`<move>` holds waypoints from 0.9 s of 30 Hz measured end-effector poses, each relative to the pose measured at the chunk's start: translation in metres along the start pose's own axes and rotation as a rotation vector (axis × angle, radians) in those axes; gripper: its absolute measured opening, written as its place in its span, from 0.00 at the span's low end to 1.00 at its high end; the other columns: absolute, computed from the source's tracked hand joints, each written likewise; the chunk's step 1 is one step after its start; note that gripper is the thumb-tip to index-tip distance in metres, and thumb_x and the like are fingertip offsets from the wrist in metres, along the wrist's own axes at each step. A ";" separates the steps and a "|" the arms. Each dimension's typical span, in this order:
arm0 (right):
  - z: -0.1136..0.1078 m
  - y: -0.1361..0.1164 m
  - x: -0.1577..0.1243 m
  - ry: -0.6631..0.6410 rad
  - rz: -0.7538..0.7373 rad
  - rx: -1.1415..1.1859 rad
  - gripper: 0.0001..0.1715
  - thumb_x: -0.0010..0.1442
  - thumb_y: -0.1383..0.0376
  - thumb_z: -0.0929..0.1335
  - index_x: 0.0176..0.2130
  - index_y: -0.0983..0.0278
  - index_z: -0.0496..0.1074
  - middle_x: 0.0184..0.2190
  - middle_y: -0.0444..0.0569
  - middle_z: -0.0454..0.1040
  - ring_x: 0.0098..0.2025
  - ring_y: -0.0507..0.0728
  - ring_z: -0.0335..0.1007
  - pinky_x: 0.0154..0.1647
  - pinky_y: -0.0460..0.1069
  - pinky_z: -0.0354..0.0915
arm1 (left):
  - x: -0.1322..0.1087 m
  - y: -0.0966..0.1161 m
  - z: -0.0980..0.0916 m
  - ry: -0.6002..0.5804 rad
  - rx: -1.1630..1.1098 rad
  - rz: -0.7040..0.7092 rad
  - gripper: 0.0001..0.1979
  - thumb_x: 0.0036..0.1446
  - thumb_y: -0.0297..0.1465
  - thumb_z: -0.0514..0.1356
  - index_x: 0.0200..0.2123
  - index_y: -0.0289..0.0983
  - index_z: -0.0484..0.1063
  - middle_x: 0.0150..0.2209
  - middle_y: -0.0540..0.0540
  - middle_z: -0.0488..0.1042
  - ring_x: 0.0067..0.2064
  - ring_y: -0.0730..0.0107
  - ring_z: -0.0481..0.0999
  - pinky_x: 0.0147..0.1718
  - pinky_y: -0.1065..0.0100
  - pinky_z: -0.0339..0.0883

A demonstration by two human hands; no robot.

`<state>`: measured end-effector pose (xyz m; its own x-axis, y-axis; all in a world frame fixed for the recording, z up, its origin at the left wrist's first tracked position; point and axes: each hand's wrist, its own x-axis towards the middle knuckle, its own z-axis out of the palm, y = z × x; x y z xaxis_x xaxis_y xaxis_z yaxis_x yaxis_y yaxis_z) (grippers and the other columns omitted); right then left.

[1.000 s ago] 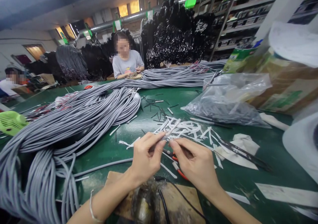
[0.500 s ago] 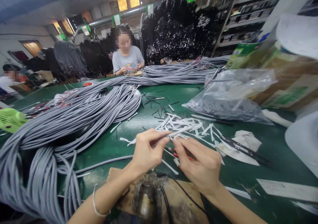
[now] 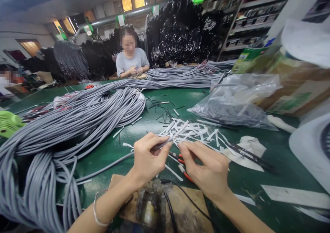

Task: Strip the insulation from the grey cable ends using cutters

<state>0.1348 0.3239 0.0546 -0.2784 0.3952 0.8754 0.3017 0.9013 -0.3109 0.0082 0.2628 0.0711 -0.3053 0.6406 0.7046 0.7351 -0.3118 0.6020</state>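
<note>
In the head view, my left hand (image 3: 150, 154) is closed around a grey cable (image 3: 117, 161), its end pointing right between thumb and forefinger. Close beside that end, my right hand (image 3: 207, 166) has thumb and fingers pressed together; whatever they pinch is too small to make out. Beyond my fingertips lies a heap of white strips (image 3: 192, 129). Red-handled cutters (image 3: 184, 171) rest on the table, partly covered by my right hand. Under my wrists sits a worn metal block (image 3: 149, 205) on a stained board (image 3: 192, 205).
Thick bundles of grey cable (image 3: 77, 123) fill the left side. At the right are a plastic bag (image 3: 237, 102) of grey pieces, black tweezers (image 3: 255, 157) on white cloth and a cardboard box (image 3: 286, 85). A co-worker (image 3: 132, 59) sits across the green table (image 3: 103, 188).
My hands have moved slightly apart, and the grey cable's end now shows at my left fingertips. The whole view has shifted a little. Across the table, the co-worker's hands have come closer together.
</note>
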 end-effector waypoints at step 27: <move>0.010 -0.004 -0.007 0.026 0.028 -0.010 0.09 0.57 0.71 0.65 0.26 0.68 0.70 0.18 0.44 0.69 0.18 0.47 0.62 0.22 0.43 0.58 | -0.003 -0.001 0.003 -0.095 0.076 -0.019 0.04 0.49 0.25 0.59 0.26 0.32 0.75 0.19 0.51 0.67 0.19 0.80 0.62 0.18 0.76 0.58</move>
<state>0.1260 0.3191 0.0463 -0.2459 0.4155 0.8757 0.3185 0.8880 -0.3318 0.0107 0.2631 0.0672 -0.2637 0.7109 0.6520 0.7744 -0.2469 0.5825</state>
